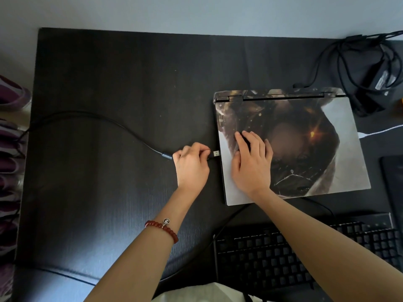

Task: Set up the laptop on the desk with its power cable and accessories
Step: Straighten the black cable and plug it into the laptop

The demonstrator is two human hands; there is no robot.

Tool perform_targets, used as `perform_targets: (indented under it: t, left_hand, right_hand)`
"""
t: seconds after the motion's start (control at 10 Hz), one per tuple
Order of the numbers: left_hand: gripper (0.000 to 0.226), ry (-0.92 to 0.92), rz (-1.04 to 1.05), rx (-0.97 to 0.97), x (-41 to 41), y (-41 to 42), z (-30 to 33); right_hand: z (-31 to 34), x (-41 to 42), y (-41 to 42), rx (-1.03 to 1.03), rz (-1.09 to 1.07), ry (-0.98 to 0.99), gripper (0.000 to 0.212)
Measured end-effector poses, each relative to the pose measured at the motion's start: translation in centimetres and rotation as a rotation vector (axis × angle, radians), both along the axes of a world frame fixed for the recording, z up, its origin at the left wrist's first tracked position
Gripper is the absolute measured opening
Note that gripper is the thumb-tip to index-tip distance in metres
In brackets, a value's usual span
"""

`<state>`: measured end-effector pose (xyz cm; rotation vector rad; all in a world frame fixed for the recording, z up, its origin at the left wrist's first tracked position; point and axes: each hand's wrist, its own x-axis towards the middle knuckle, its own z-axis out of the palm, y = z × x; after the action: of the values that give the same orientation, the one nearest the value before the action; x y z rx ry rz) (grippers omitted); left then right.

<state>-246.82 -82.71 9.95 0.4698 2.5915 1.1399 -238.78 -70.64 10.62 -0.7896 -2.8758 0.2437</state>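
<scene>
A closed laptop [327, 149] with a printed picture on its lid lies on the right half of the black desk [109, 73]. My left hand [192, 166] pinches a black USB cable [98, 116] just behind its silver plug [216, 153], which sits right at the laptop's left edge. My right hand [253, 158] rests flat on the lid near that edge, fingers spread. The cable runs left across the desk and drops off its left side. A black power adapter [379, 83] with coiled cables lies behind the laptop at the far right.
A black keyboard [305, 253] sits at the front right, its cable curving under my right forearm. A white cable [379, 131] reaches the laptop's right side. A dark pad edge [392, 182] shows at the far right. Purple items [11, 149] lie off the desk's left side.
</scene>
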Motion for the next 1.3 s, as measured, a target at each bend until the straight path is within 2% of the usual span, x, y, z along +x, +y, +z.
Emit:
perform_targets:
  t: [0.3,0.7,0.8,1.1,1.2,1.3]
  left_hand:
    - [0.007,0.131,0.044,-0.025,1.0,0.7,-0.4]
    - [0.011,0.288,-0.138,0.005,1.3,-0.5,-1.1]
    - [0.019,0.317,-0.251,-0.007,1.5,-1.0,-1.4]
    - [0.015,0.39,-0.162,-0.039,1.2,-0.9,-1.4]
    - [0.013,0.318,-0.143,-0.016,1.1,-0.9,-1.0]
    - [0.011,0.36,-0.185,-0.036,1.0,-1.0,-0.9]
  right_hand:
    - [0.3,-0.1,-0.1,-0.016,-0.005,-0.022,0.048]
    - [0.1,0.0,0.0,0.014,0.011,-0.089,0.049]
    - [0.0,0.0,0.0,-0.001,-0.049,-0.097,0.049]
    - [-0.5,0.0,0.9,-0.042,-0.197,-0.2,0.056]
    - [-0.5,0.7,2.7,-0.073,-0.348,-0.204,0.059]
    - [-0.4,1.4,4.0,-0.09,-0.47,-0.199,0.061]
